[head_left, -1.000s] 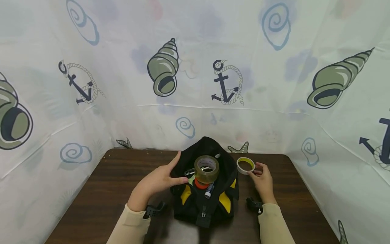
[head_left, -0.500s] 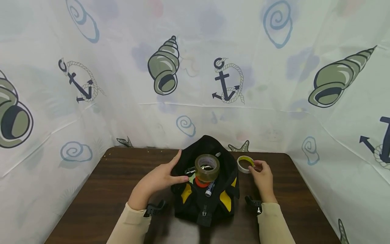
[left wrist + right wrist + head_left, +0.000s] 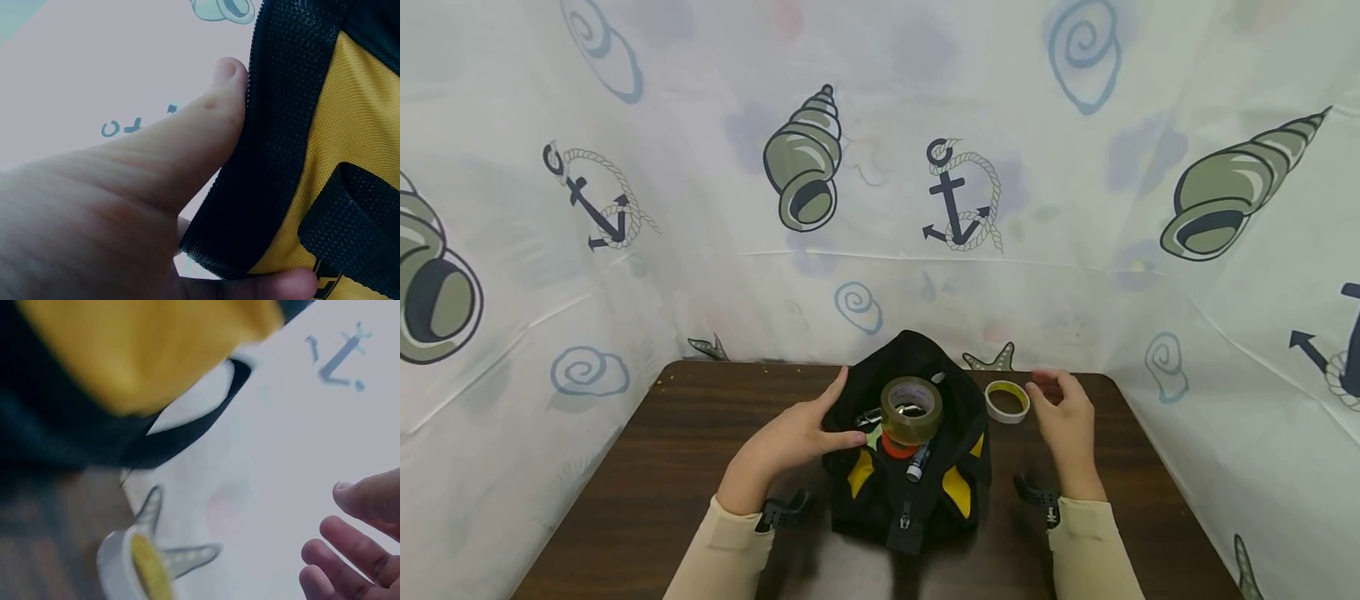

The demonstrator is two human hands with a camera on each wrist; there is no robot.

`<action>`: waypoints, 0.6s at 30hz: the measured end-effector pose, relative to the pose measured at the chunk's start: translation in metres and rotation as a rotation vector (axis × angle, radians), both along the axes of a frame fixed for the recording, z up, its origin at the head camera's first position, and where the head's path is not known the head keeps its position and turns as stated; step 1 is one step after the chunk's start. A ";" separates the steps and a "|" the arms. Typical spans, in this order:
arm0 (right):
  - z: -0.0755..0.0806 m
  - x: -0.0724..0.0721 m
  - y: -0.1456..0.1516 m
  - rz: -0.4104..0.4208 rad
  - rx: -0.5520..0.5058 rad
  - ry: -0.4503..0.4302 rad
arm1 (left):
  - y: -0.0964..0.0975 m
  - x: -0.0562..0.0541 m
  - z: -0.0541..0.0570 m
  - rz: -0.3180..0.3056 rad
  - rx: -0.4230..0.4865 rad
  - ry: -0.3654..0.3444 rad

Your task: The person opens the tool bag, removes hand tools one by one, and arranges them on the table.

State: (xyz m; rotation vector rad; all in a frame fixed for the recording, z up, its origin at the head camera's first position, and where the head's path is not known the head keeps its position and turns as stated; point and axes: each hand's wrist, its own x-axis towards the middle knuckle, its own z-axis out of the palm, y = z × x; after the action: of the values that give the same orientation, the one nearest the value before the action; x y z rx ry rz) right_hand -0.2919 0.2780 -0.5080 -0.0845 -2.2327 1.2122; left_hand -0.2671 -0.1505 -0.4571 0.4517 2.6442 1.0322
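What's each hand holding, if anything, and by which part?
Left hand: the black-and-yellow bag, by its opening's zippered left edge. Right hand: nothing.

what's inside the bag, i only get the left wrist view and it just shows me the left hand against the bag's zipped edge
Observer: In the open mouth of the bag sits a brownish tape roll, as the head view shows.
Operator: ok and what's past the far side of it, i can't see over there
Observer: A white tape ring with a yellow inner face is outside it, on the table to the right.
Operator: anything got hold of that
Observer: No, the right hand is beside it, but the right wrist view shows a gap between the two.
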 end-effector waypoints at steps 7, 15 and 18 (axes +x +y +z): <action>0.030 0.016 -0.014 0.039 0.031 0.044 | 0.000 0.000 0.001 -0.002 -0.011 0.003; 0.056 0.036 -0.027 0.073 0.037 0.068 | 0.000 0.001 0.002 -0.002 -0.004 -0.008; 0.064 0.043 -0.030 0.084 0.044 0.075 | 0.000 0.000 0.002 -0.002 0.002 -0.009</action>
State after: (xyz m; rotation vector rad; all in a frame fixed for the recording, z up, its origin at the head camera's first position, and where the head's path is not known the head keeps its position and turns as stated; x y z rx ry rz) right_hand -0.2489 0.2477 -0.4438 0.0711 -2.2159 1.1891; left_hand -0.2667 -0.1507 -0.4552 0.4498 2.6343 1.0343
